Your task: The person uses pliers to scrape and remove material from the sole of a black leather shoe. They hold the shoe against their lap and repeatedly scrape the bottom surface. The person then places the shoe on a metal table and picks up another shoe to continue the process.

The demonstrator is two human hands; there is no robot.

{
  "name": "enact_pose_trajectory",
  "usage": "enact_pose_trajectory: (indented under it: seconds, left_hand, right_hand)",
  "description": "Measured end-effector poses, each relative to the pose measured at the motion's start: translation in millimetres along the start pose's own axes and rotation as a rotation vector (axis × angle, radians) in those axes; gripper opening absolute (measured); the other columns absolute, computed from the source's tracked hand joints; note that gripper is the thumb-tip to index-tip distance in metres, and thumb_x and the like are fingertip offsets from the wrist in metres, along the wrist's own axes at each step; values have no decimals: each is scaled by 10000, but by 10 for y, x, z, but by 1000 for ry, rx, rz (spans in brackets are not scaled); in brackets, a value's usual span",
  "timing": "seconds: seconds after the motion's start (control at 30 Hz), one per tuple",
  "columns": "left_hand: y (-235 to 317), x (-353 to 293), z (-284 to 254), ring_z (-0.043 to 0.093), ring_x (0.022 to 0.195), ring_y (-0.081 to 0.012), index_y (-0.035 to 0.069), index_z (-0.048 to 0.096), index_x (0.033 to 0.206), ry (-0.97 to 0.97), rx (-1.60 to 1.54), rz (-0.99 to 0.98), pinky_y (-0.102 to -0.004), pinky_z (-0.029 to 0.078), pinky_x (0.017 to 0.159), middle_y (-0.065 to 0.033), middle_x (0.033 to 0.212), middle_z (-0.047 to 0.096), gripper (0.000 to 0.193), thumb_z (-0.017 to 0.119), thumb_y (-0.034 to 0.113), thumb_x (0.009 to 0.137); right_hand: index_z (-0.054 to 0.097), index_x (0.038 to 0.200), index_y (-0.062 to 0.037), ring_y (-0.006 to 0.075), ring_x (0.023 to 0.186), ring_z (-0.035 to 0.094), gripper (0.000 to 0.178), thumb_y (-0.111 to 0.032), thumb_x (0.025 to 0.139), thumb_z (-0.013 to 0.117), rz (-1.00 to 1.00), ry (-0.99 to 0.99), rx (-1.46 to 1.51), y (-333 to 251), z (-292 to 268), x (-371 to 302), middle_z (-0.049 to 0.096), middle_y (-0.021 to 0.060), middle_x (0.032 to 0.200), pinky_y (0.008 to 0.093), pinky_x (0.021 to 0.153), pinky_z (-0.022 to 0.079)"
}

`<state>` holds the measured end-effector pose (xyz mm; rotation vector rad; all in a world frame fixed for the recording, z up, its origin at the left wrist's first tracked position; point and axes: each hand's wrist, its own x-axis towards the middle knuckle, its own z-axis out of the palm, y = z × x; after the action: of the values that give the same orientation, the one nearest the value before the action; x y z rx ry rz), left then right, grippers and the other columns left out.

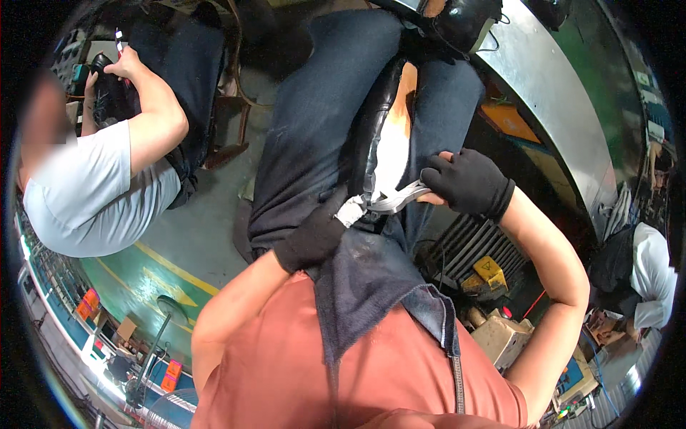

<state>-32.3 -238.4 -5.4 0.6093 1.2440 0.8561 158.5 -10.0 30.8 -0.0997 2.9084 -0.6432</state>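
Observation:
A black shoe (390, 157) lies bottom up between my thighs, its white and tan underside showing. My left hand (323, 230), in a black glove with white wrapping on a fingertip, closes on the shoe's near end; its other fingers are partly hidden. From there a pale grey strip (400, 198) loops across to the right. My right hand (463, 183), in a black glove with bare fingertips, is closed on the strip just beside the shoe. Dark denim apron cloth (368, 286) covers my lap below both hands.
A metal bench (564, 86) curves along the right, with black shoes (468, 25) at its far end. A yellow pedal (489, 273) sits below my right forearm. At the left, a seated co-worker (107, 179) handles a black shoe (103, 68). A standing fan (171, 311) is lower left.

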Motion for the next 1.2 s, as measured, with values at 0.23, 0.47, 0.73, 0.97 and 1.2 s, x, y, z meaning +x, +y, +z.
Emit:
enact_pose_trajectory:
  seconds: [0.23, 0.47, 0.73, 0.97, 1.2]
  left_hand:
    - [-286, 122, 202, 440, 1232, -223, -58, 251, 1434, 335, 6, 110, -312, 330, 1055, -188, 1352, 449, 490, 385, 161, 1017]
    - [-673, 166, 278, 440, 1242, -217, -63, 293, 1410, 459, 18, 129, -316, 329, 1061, -167, 1356, 451, 459, 395, 141, 1011]
    - [-845, 30, 321, 517, 1132, -175, -22, 389, 1359, 450, -284, 136, -300, 395, 997, -83, 1274, 525, 401, 440, 155, 1003]
    - [-699, -14, 236, 513, 1151, -200, -3, 307, 1439, 372, 164, 246, -314, 375, 1025, -134, 1283, 524, 488, 457, 136, 996]
    - [-548, -125, 64, 502, 1164, -182, -8, 346, 1422, 75, -114, 31, -340, 386, 1008, -132, 1271, 532, 438, 415, 85, 999]
  right_hand:
    - [548, 876, -88, 295, 712, 623, 335, -423, 880, 564, 2, -4, 9, 119, 172, 84, 587, 105, 790, 392, 605, 515]
    - [557, 858, -87, 283, 689, 624, 356, -443, 880, 563, 10, 66, -2, 63, 294, 48, 583, 103, 757, 383, 591, 516]
    - [540, 835, -82, 260, 668, 587, 327, -399, 851, 619, -9, 82, 1, -16, 341, 43, 551, 92, 755, 356, 569, 489]
    - [538, 855, -96, 249, 702, 597, 317, -403, 843, 617, 68, 46, -12, -110, 210, -52, 556, 78, 789, 364, 565, 485]
    - [549, 871, -96, 267, 696, 616, 352, -446, 861, 580, 76, 32, 7, -86, 93, -134, 575, 87, 792, 377, 552, 500]
